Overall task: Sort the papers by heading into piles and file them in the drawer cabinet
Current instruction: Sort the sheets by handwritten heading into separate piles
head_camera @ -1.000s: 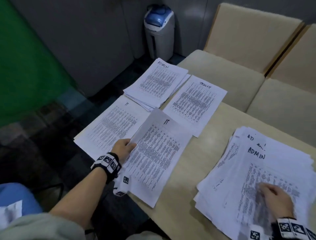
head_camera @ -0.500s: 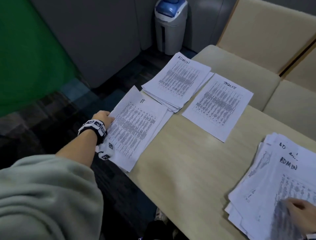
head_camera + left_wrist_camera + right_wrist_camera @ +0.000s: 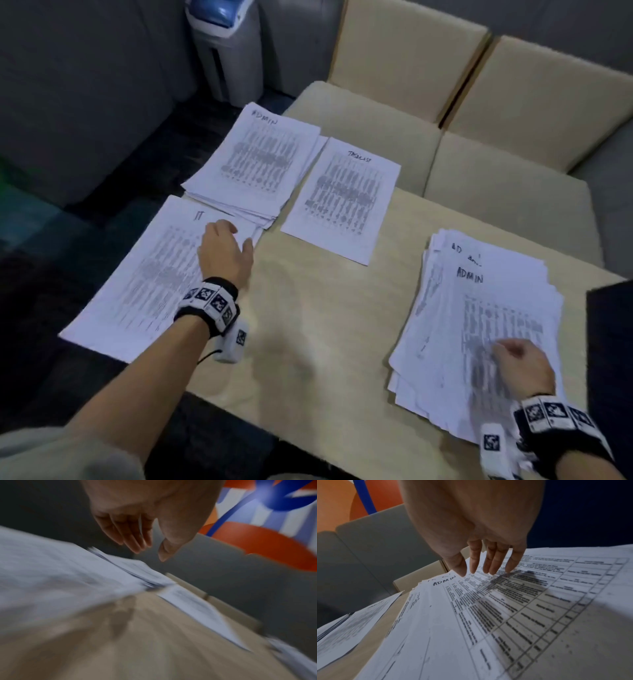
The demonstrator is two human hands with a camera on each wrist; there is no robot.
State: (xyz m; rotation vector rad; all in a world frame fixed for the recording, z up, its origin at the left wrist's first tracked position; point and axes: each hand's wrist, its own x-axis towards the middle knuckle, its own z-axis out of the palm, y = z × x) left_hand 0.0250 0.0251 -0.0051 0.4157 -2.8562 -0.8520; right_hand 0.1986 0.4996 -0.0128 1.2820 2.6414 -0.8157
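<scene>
On the table's left edge lies the IT pile [image 3: 144, 277]. Behind it sits the ADMIN pile [image 3: 253, 164], and to its right a single TASKLIST sheet [image 3: 342, 202]. My left hand [image 3: 226, 250] hovers over the IT pile's right side with fingers relaxed and holding nothing [image 3: 147, 547]. The unsorted stack [image 3: 479, 325], headed ADMIN on top, lies at the right. My right hand [image 3: 520, 359] is over its top sheet, fingers straight and pointing down at the paper [image 3: 488, 566]; whether they touch it is unclear.
The beige table [image 3: 315, 329] has bare wood between the piles. Cream padded seats [image 3: 376, 113] stand behind it. A grey bin with a blue lid [image 3: 226, 44] stands on the dark floor at the back left. A dark object [image 3: 613, 359] edges in at right.
My left hand laid the IT sheet onto the IT pile, let it go and has drawn back toward the table's middle. The right hand stayed on the unsorted stack.
</scene>
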